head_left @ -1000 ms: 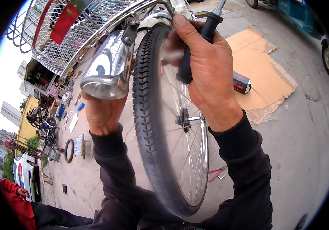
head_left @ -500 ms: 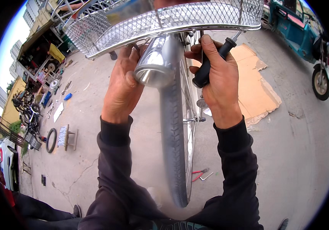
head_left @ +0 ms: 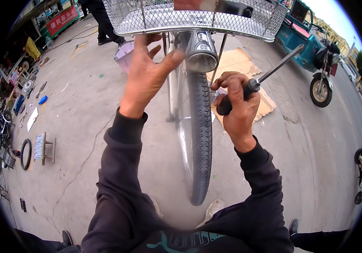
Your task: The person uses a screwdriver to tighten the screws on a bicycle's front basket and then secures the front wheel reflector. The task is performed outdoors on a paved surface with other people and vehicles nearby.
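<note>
The screwdriver (head_left: pixel 254 84) sits in the right hand (head_left: pixel 238 111), whose fingers are curled tight around its black handle while the metal shaft slants up and away to the right of that hand. Just left of the right hand stands the bicycle's front wheel (head_left: pixel 200 139), its grey ribbed tyre running from between the two hands down toward the person's body. At the top of the wheel, between the hands, the shiny end of the chrome mudguard (head_left: pixel 201 54) faces the camera. The left hand (head_left: pixel 149 74) is spread open with fingers splayed, holding nothing; its thumb reaches toward the mudguard and seems to touch its side, though the contact is hard to make out. Above both hands hangs a wire mesh basket (head_left: pixel 155 19). Beyond the right hand a flattened sheet of cardboard (head_left: pixel 240 63) lies on the concrete ground (head_left: pixel 316 147), and farther right a blue three-wheeled vehicle (head_left: pixel 311 46) is parked. Well to the left of the left hand, a loose tyre (head_left: pixel 25 154) and a small stool (head_left: pixel 46 147) rest on the ground.
</note>
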The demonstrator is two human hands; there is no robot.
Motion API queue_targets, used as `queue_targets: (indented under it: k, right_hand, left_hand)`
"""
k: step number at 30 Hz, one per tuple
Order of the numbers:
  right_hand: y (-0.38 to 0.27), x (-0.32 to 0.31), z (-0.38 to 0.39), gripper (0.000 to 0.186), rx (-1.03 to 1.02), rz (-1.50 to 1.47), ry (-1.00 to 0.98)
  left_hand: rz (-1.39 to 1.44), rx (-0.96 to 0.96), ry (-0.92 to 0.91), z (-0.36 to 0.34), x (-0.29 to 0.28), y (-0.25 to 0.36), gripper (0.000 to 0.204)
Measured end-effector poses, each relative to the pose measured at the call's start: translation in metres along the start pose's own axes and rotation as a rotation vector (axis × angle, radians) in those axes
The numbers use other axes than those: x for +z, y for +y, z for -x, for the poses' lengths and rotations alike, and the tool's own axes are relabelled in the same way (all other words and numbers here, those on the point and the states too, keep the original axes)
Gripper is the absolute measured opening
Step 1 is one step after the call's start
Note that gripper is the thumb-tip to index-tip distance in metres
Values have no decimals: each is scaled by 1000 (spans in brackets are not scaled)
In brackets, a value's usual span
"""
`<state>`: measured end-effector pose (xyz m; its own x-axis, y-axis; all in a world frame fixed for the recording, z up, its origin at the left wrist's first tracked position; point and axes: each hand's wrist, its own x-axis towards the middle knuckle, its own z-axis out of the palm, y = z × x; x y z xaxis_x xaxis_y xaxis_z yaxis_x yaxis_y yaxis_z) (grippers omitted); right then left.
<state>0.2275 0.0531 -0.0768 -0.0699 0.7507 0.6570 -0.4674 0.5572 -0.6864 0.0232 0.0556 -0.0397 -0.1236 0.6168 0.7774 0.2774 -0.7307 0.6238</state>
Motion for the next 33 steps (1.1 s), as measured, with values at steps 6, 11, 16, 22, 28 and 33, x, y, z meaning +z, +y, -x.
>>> queue_targets:
  k: [6, 11, 16, 22, 28, 33]
  right_hand:
    - [-15, 22, 29, 32, 107, 264, -43]
    - [-29, 29, 29, 56, 311, 244, -82]
    - [-28, 28, 29, 74, 418, 137, -130]
    - [-19, 27, 31, 73, 326, 57, -178]
    - [-15, 28, 29, 70, 339, -21, -159]
    - [-22, 27, 25, 69, 339, 13, -171]
  left_hand:
    - [371, -170, 22, 9, 22, 12, 53]
    - [456, -493, -161, 3, 7, 34, 64]
    - [714, -602, -349, -4, 0, 37, 53]
    - [1183, -589, -522, -9, 6, 33, 47]
    - [1168, -481, -527, -25, 9, 16, 57]
    - [1107, -454, -757, -44, 1, -6, 57]
